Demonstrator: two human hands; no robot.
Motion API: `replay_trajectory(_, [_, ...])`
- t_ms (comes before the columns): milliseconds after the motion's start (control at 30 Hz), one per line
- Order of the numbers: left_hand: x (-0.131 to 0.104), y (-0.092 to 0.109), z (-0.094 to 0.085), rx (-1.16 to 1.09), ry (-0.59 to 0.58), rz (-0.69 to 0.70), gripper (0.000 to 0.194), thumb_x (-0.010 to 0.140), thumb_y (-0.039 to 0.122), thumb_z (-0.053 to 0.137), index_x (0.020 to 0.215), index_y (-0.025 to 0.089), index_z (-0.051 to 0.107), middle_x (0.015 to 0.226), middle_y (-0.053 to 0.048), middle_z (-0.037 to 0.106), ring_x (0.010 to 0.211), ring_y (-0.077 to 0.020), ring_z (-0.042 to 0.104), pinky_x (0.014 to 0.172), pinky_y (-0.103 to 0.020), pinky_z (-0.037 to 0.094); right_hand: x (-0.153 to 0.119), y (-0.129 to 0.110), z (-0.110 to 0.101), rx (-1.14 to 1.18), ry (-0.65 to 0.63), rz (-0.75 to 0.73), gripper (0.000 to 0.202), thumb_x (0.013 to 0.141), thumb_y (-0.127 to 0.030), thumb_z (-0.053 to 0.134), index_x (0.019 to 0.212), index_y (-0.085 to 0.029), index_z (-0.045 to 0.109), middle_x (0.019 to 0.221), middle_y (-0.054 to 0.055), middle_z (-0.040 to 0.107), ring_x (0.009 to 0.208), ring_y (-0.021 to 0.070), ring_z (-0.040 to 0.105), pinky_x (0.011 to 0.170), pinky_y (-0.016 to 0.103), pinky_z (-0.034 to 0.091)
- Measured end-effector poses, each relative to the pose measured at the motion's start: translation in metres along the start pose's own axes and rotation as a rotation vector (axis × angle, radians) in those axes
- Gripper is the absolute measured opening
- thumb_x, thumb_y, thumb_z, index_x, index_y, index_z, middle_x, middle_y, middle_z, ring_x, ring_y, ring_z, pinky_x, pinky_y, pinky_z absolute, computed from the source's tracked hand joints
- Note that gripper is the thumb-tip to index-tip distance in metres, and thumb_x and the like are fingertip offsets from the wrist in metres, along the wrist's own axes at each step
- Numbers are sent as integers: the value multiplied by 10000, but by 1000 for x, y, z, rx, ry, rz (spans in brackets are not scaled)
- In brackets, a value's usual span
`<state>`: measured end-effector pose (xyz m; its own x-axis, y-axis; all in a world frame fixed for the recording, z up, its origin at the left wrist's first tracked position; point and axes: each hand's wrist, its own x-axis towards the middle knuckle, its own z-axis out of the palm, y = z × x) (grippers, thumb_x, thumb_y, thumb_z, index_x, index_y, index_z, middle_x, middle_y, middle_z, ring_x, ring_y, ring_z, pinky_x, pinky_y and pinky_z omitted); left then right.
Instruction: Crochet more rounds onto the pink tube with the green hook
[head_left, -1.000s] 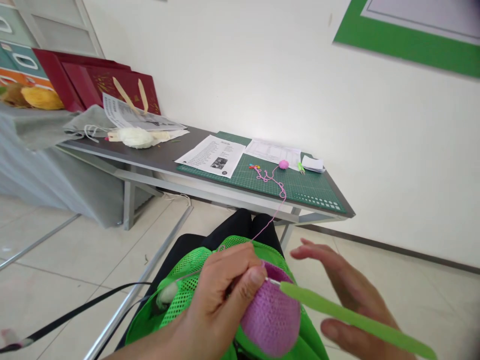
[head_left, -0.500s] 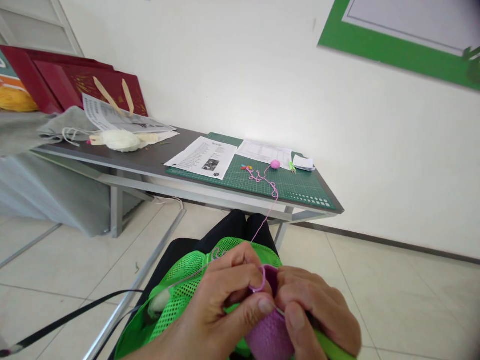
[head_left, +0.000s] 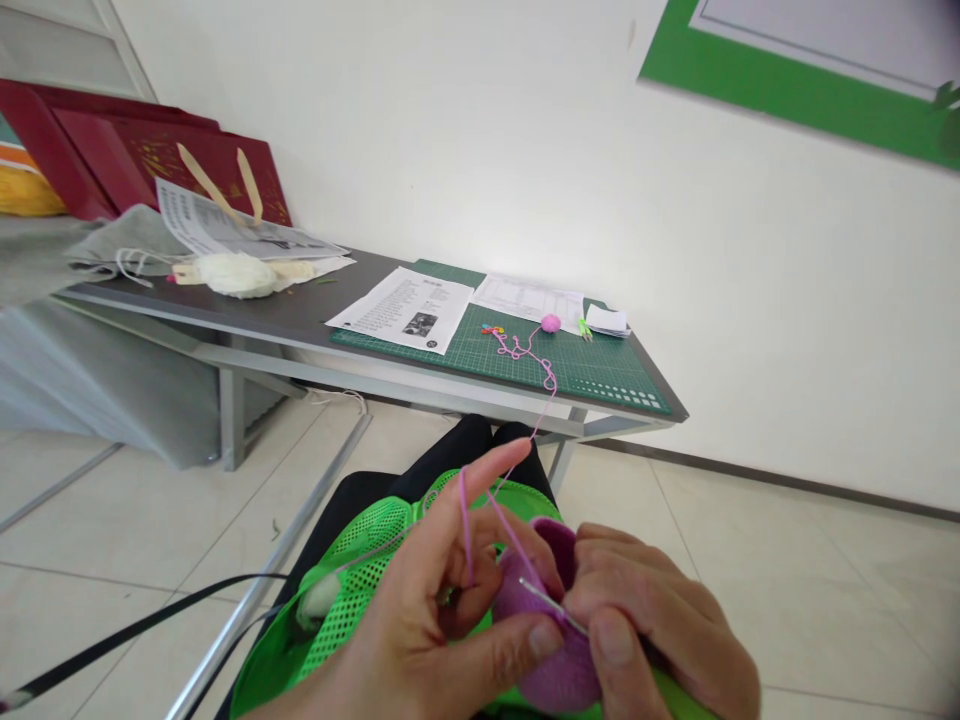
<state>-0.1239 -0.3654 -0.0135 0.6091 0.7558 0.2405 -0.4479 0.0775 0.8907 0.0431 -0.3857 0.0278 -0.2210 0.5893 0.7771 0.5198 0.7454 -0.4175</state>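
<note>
Low in the view, over my lap, my left hand (head_left: 439, 610) pinches the edge of a pinkish-purple crocheted piece (head_left: 559, 675) with its thumb and inner fingers. Its index finger points up and forward, with pink yarn (head_left: 516, 545) looped around it and running down to the piece. My right hand (head_left: 667, 625) is closed around a silvery crochet hook (head_left: 541, 596), whose tip sticks out leftward at the edge of the work. The far end of the hook is hidden by the hand. The piece is cup-shaped, its opening partly visible between both hands.
On the table ahead lie a green cutting mat (head_left: 600, 370), a pink yarn ball (head_left: 551, 323), small green snips (head_left: 585, 329) and a printed sheet (head_left: 405, 310). Further left are a white yarn bundle (head_left: 238, 275) and a red paper bag (head_left: 210, 165). A green mesh vest (head_left: 360, 550) covers my lap.
My left index finger has straightened upward, drawing the yarn out taut. The hook tip now shows beside the work. My right hand has shifted slightly right and down.
</note>
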Motion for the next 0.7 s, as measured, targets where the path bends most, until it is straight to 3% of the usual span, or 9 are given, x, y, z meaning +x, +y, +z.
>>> replay_trajectory(67, [-2,5,3,8,7,-22,779,973,207,754,1520,643,411,931,72,680,555,-63,272,518,-182,249,7,0,-3,3,-42,-18,231,941,-428,688,841,-222,664,655,-6,574,570,158,581,538,293,531])
replay_trajectory(200, [-5,14,8,-52,42,-108,748,965,266,780,1498,654,426,962,75,700,532,-51,216,491,-226,144,1,-3,-4,64,-56,2,244,961,-412,662,823,-212,649,634,-13,560,539,142,544,520,281,493])
replay_trajectory(367, [-3,11,2,-175,-73,-169,777,983,216,750,1539,610,379,965,65,667,502,-28,237,447,-184,149,-18,-6,-6,194,-29,128,275,1043,-281,528,779,-210,557,596,-44,519,494,101,469,511,258,407])
replay_trajectory(467, [-2,8,0,-189,-144,-168,836,971,169,749,1568,589,343,923,63,659,481,-24,222,430,-174,148,-18,-8,-14,278,-127,165,385,1101,-372,477,754,-213,529,597,-54,536,508,91,490,545,257,425])
replay_trajectory(533, [-2,9,2,-185,-143,-168,848,962,157,754,1575,570,340,922,57,664,470,-22,218,420,-175,139,-14,-11,-19,208,-206,151,413,1105,-399,481,751,-206,565,607,-45,554,525,92,517,543,252,437])
replay_trajectory(633, [-1,13,7,-206,-53,-196,815,950,159,767,1548,569,393,929,56,670,473,-21,226,421,-177,136,-12,-19,-24,-60,-61,105,260,1054,-242,545,818,-191,644,617,-28,577,516,106,532,510,256,492])
replay_trajectory(700, [0,17,10,-235,20,-226,802,924,149,795,1519,563,452,895,65,677,472,-15,210,431,-175,124,-14,-25,-26,-190,-49,86,160,1032,-207,583,915,-181,689,674,-4,678,567,136,638,590,282,603])
